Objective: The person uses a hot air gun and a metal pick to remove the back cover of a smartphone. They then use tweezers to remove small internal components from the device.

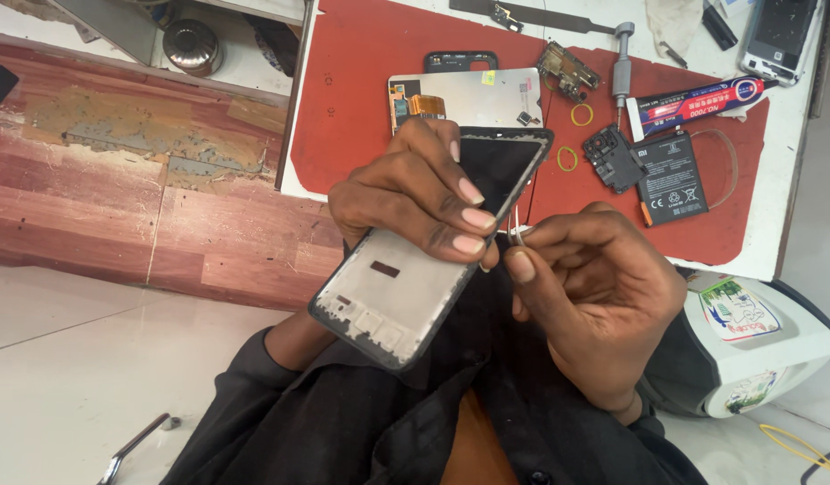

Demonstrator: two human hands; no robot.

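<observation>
At the centre of the frame the left hand (415, 193) grips a phone frame (406, 287), fingers curled over its right long edge and thumb behind, holding it tilted so its lower end points toward the lower left. The frame's pale inner plate faces up, and its dark upper end reaches toward the red mat (361, 90). Just to the right, the right hand (594, 287) is closed in a pinch, thumb and forefinger pressed together on a thin whitish strip (519, 226) that stands at the frame's right edge, touching the left fingertips.

On the red mat in the upper middle lies a display panel (473, 97) with its silver back up, partly hidden behind the held frame. To the right of it lie a small circuit board (566, 70), two yellow rubber rings (582, 114), a black camera module cover (610, 157) and a flat black battery (671, 177). A screwdriver (621, 63) and a glue tube (698, 97) lie in the upper right. A white machine (774, 346) sits at the lower right, and a metal tool (132, 446) lies on the floor at the lower left
</observation>
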